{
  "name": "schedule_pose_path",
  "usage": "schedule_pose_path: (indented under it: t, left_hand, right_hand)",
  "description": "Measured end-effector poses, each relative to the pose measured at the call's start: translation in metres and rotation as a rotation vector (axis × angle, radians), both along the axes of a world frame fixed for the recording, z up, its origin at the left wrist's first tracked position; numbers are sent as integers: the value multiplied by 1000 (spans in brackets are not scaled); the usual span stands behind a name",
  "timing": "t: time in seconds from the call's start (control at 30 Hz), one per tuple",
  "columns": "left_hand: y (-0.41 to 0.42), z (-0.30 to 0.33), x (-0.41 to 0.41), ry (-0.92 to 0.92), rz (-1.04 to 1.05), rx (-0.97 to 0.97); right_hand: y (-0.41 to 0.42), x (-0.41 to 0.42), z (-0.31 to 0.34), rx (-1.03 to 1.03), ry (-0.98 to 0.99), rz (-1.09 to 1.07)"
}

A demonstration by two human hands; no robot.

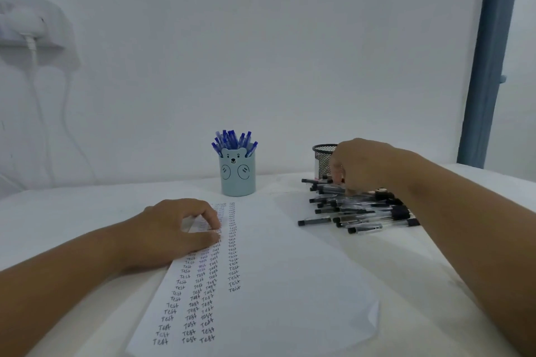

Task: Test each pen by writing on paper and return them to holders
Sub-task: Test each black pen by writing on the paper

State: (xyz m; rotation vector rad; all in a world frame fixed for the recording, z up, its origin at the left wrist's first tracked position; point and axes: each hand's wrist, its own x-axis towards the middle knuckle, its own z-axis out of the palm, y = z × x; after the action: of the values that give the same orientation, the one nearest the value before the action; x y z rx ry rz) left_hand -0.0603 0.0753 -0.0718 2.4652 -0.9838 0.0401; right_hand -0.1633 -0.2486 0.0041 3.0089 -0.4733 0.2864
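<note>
A white sheet of paper [278, 284] lies on the table, with columns of the word "Test" written down its left part. My left hand [177, 229] rests on the sheet's upper left, fingertips pressing it down. My right hand [362, 165] reaches down into a pile of black-capped pens [362, 211] at the right, its fingers curled at the pile's top; whether it holds a pen is hidden. A light blue bear-faced holder [237, 174] full of blue pens [233, 140] stands behind the paper. A black mesh holder [323, 162] stands behind the pile.
The white table [72, 211] runs to a white wall. A white cable [37, 90] hangs from a socket at the far left. A blue-grey post [487, 66] rises at the right behind the table.
</note>
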Motion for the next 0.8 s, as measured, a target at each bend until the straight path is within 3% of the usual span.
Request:
schedule_pose_path:
  t: [0.2, 0.37, 0.57, 0.67, 0.8]
  left_hand:
    - [-1, 0, -2, 32, -11, -60]
    - [-6, 2, -1, 125, 41, -237]
    - [-23, 16, 17, 136, 156, -437]
    - [-34, 21, 32, 245, 217, -409]
    - [-50, 26, 56, 378, 266, -399]
  right_hand:
    - [-1, 3, -1, -4, 37, 28]
    - [12, 2, -5, 59, -29, 180]
    - [58, 32, -33, 559, -267, 437]
    - [71, 63, -40, 850, -268, 374]
    - [77, 97, -42, 966, -263, 261]
